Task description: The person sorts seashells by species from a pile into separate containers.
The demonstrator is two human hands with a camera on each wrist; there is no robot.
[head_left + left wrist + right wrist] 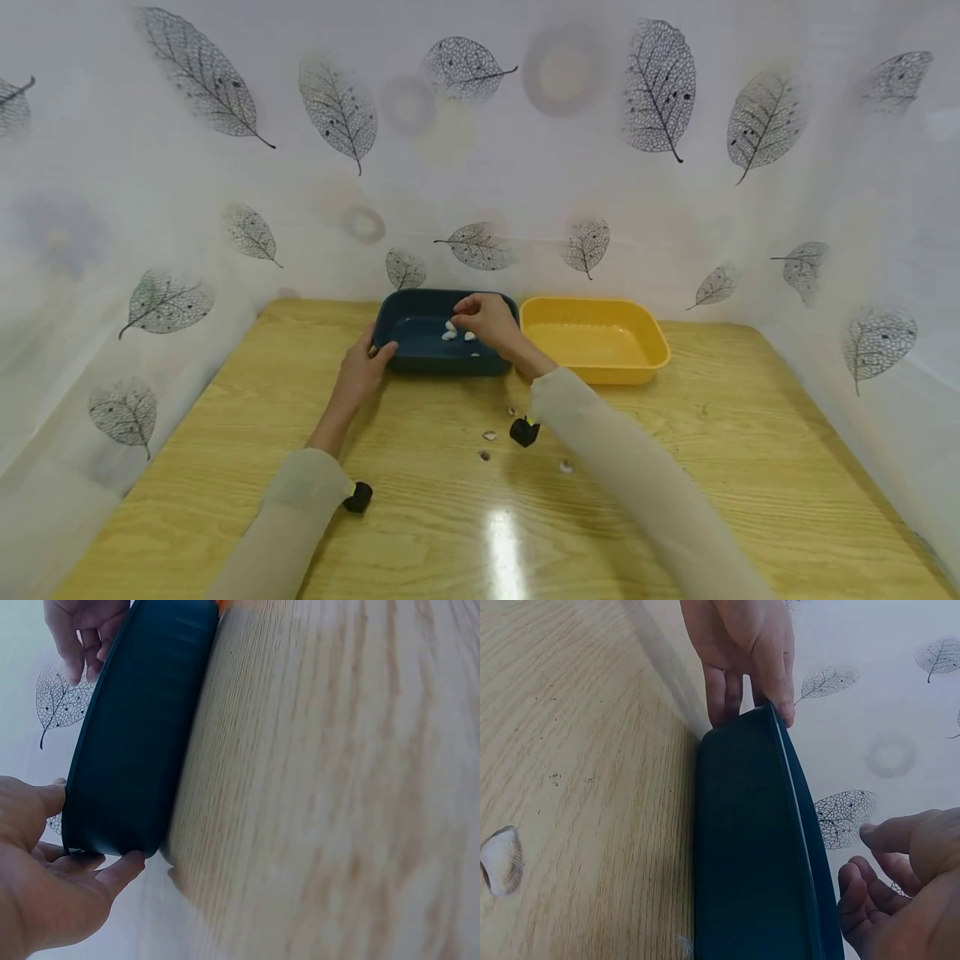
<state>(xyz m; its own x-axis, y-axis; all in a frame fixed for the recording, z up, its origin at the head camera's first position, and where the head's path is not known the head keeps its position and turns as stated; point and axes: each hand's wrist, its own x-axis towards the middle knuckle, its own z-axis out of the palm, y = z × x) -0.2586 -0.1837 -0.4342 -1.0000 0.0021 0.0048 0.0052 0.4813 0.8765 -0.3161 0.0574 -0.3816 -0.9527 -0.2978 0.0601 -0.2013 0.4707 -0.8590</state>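
My left hand [362,371] grips the left end of a dark blue plastic tray [420,364], thumb at the rim and fingers against the outer wall. Over the tray's right half hangs my right hand [487,321], its fingers loosely bent. In the right wrist view a gap shows between the thumb and fingers of that right hand [907,877], with nothing visible in it. Several small white seashells [449,336] lie in the tray, one just under the right fingertips in the head view. On the table nearby is a ribbed seashell [502,860].
A yellow tray [600,377] stands right beside the blue one. Several seashells [490,435] are scattered on the wooden table [420,533] in front of the trays. A leaf-patterned white curtain [487,183] encloses the table's back and sides.
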